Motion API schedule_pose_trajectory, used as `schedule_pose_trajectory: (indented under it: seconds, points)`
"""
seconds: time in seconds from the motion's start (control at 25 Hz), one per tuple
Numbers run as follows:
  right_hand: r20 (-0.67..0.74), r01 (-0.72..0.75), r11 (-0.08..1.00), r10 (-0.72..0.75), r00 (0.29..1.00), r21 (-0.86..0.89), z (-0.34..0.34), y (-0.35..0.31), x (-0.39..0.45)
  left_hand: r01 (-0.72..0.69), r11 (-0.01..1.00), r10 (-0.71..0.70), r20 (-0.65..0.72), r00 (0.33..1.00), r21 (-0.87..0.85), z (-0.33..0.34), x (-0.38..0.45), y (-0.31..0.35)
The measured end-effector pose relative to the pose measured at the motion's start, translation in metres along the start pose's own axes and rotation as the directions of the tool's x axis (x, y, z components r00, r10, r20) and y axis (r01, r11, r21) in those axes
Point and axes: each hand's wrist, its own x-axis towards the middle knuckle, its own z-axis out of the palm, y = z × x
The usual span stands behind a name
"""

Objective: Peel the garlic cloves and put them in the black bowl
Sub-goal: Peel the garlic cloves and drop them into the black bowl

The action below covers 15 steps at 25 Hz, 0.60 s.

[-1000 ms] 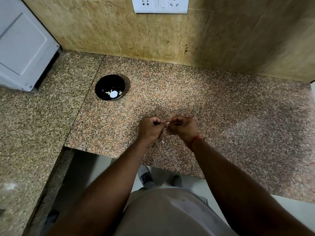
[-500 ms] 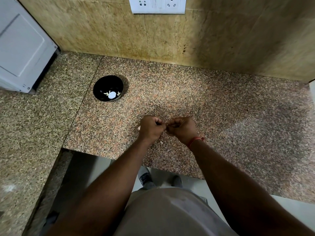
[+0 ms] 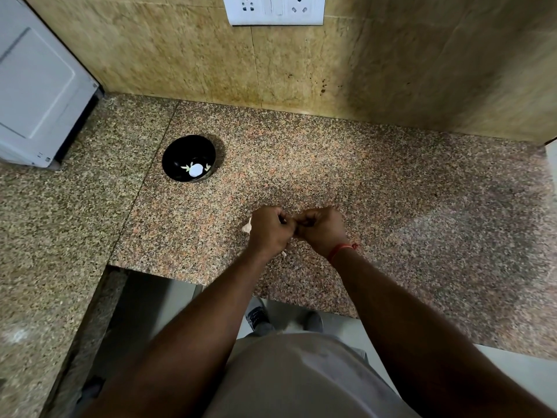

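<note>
Head view: left hand (image 3: 268, 229) and right hand (image 3: 322, 229) meet knuckle to knuckle, fingers curled round something hidden, presumably a garlic clove. Black bowl (image 3: 177, 158) sits far-left on the bench (image 3: 391, 191), nearer the left hand.

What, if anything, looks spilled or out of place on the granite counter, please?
Small pale scraps, likely garlic skin, lie loose on the speckled granite counter: one beside the left hand, another under the wrists. Dark spots mark the beige wall.
</note>
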Motion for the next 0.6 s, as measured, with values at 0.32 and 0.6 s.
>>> schedule_pose_trajectory:
  seconds: [0.32,0.6]
  points:
    - [0.012,0.018,1.000,-0.018,1.000,0.020,0.0024,0.0060,0.0003,-0.057,0.987,0.057,0.001,0.998,0.149,0.0013,0.0010,0.0025]
    - [0.050,-0.087,0.968,0.077,0.996,0.237,0.0012,0.0013,-0.0011,0.062,0.991,-0.056,0.048,0.997,-0.116,-0.0015,0.0004,-0.0016]
